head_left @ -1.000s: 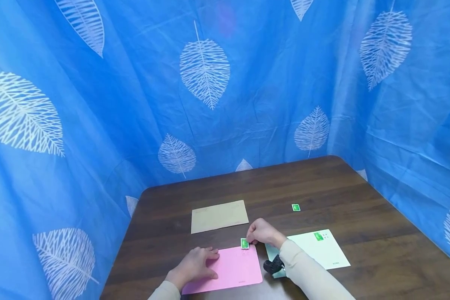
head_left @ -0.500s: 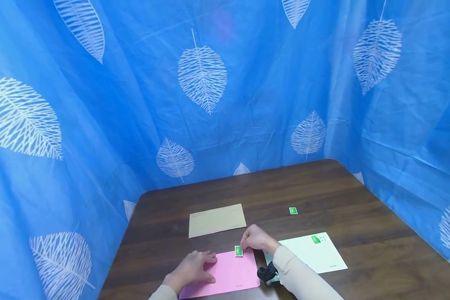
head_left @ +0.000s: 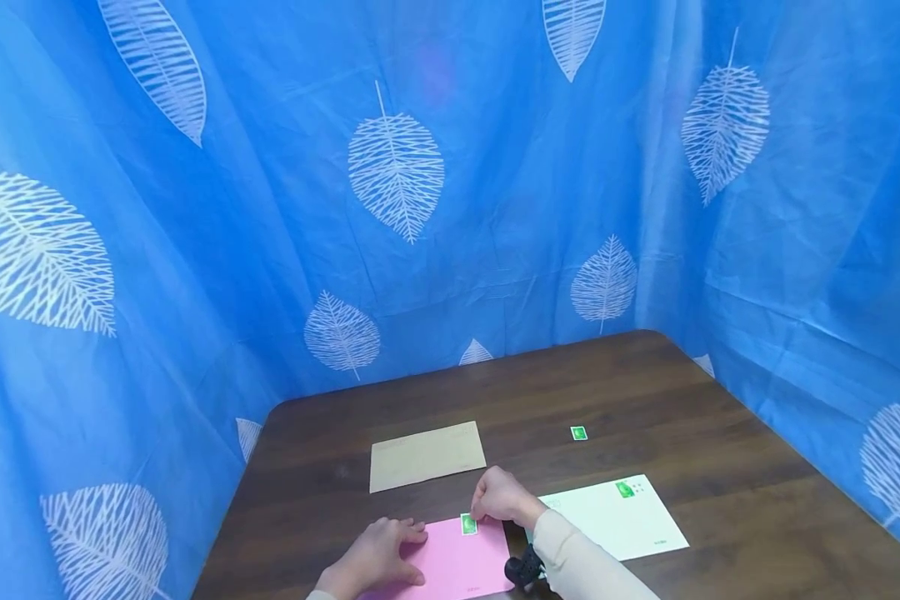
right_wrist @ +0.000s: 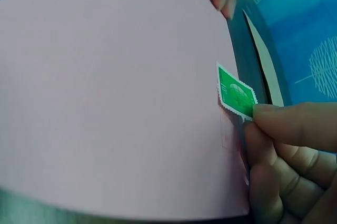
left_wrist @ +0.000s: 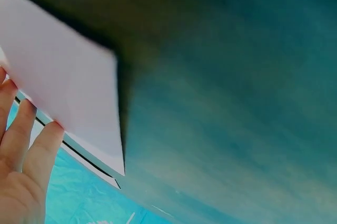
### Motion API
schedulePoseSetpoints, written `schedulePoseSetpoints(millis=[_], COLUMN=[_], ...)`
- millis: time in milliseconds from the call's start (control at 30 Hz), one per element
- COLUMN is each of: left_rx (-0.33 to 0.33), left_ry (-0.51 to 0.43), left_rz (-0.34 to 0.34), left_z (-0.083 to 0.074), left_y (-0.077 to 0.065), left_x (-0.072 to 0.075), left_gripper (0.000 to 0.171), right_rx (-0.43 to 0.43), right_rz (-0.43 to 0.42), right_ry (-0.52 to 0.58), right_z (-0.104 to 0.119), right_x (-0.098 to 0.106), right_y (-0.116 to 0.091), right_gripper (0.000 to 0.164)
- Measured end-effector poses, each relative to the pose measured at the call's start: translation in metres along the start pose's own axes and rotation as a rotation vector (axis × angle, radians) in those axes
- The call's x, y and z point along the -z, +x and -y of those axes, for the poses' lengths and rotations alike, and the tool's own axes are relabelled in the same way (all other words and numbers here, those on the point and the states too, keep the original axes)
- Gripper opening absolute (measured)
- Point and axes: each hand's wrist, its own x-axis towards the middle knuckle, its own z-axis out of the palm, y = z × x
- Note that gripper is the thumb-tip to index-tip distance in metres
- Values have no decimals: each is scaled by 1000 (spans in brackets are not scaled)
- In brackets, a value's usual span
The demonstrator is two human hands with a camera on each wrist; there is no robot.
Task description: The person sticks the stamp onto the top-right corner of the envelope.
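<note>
Right wrist view: green stamp (right_wrist: pixel 237 94) pinched by its edge by right hand (head_left: pixel 499 497), likely for control; pink envelope (head_left: pixel 461 565) presumably steadied by left hand (head_left: pixel 377 552), fingers extended.

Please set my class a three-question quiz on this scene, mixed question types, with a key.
1. True or false: the left hand touches the pink envelope.
2. The fingers of the right hand pinch: a) a pen; b) a green postage stamp; c) a coin.
3. How many stamps show in the head view?

Key: 1 true; 2 b; 3 three: the pinched one, another stamp on the pale green envelope and a third stamp on the table.
</note>
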Motion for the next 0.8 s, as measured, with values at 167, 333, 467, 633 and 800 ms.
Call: schedulePoseSetpoints(millis=[167, 333, 467, 633, 800], left_rx=[-40, -50, -42, -47, -34], left_ry=[2, 18, 13, 44, 37], left_rz=[-16, -26, -14, -26, -21], left_z=[2, 2, 2, 1, 1], left_y=[-1, -1, 0, 1, -1], left_x=[-3, -3, -3, -3, -3], left_gripper=[53, 53, 53, 52, 49], right_rx=[-7, -5, -4, -1, 11], right_rz=[-56, -80, -66, -78, -84], right_ry=[-119, -212, -240, -261, -275], right_z=[2, 5, 5, 6, 5], right_x=[-5, -6, -6, -6, -7], right_y=[-1, -1, -1, 0, 0], right_gripper=[11, 12, 15, 17, 16])
